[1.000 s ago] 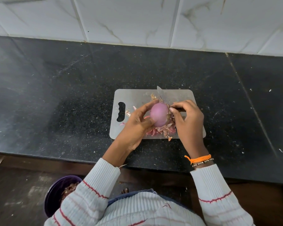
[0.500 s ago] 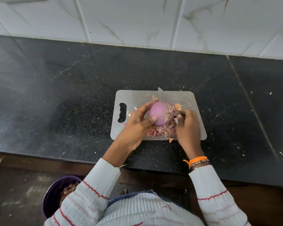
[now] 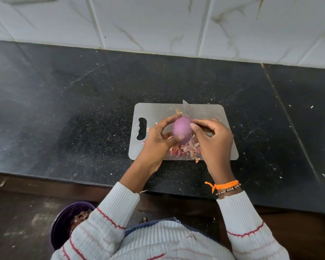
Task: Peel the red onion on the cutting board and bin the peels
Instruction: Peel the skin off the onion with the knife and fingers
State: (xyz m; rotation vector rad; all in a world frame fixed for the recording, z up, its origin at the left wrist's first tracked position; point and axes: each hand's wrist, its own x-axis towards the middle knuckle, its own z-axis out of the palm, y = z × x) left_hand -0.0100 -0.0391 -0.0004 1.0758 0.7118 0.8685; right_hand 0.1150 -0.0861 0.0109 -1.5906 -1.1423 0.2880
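Note:
A peeled, smooth purple onion (image 3: 182,131) is held a little above the grey cutting board (image 3: 158,111) by my left hand (image 3: 158,141), fingers wrapped around its left and lower side. My right hand (image 3: 214,141) is closed around a knife (image 3: 185,107); the blade tip points away past the onion's far end, and the thumb presses on the onion's right side. A heap of pink and brown peels (image 3: 184,150) lies on the board under the onion, partly hidden by both hands.
The board sits on a black stone counter (image 3: 83,119) backed by a white tiled wall. A purple bin (image 3: 64,220) with peels in it stands on the floor at the lower left, partly covered by my left sleeve. Small scraps dot the counter.
My right hand dropped toward the peels half a second ago, then came back up to the onion's right side. The onion has stayed in my left hand, turned slightly.

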